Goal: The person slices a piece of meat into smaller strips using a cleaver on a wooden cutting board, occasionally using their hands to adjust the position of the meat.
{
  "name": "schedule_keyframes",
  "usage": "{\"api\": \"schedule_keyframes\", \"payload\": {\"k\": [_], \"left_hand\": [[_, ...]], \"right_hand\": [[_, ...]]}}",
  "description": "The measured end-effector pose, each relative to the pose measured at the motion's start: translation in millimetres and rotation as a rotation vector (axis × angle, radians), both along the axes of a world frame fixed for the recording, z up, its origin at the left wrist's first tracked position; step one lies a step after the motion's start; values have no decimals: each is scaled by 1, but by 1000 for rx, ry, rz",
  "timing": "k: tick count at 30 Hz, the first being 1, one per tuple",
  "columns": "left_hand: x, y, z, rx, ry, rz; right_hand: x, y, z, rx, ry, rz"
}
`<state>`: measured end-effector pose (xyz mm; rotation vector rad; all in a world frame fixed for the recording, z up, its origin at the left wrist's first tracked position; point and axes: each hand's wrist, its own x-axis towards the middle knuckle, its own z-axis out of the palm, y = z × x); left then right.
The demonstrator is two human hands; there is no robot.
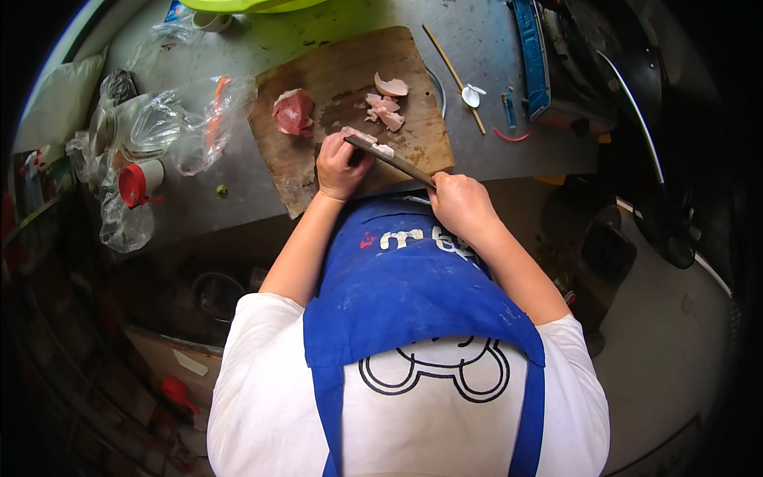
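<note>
Where the knife (403, 166) extends left of the right grip (462, 202), meat (385, 149) lies alongside.

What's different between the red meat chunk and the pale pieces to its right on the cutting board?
The red meat chunk is deep red with a paler edge, while the pale pieces are light pink.
The red meat chunk is one compact lump; the pale pieces are several smaller bits grouped loosely.
Both lie on the wooden cutting board.

2 hands (340, 167) (463, 205) (1 pair), 1 knife (397, 164)
</note>
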<state>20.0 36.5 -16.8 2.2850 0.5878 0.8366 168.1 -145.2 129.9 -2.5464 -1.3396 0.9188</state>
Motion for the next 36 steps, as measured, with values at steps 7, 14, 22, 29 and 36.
{"api": "schedule_keyframes", "payload": {"k": [7,14,22,29,36], "left_hand": [[4,-3,4,-33,21,11],[2,2,-6,44,45,15],[7,-2,3,25,55,24],[10,-1,4,23,68,-17],[2,-1,16,81,140,-73]], "right_hand": [[2,26,-13,-10,15,45],[-2,78,-43,35,60,92],[7,35,-33,-149,88,2],[6,87,-49,-49,101,64],[29,36,-45,-38,132,-79]]}}
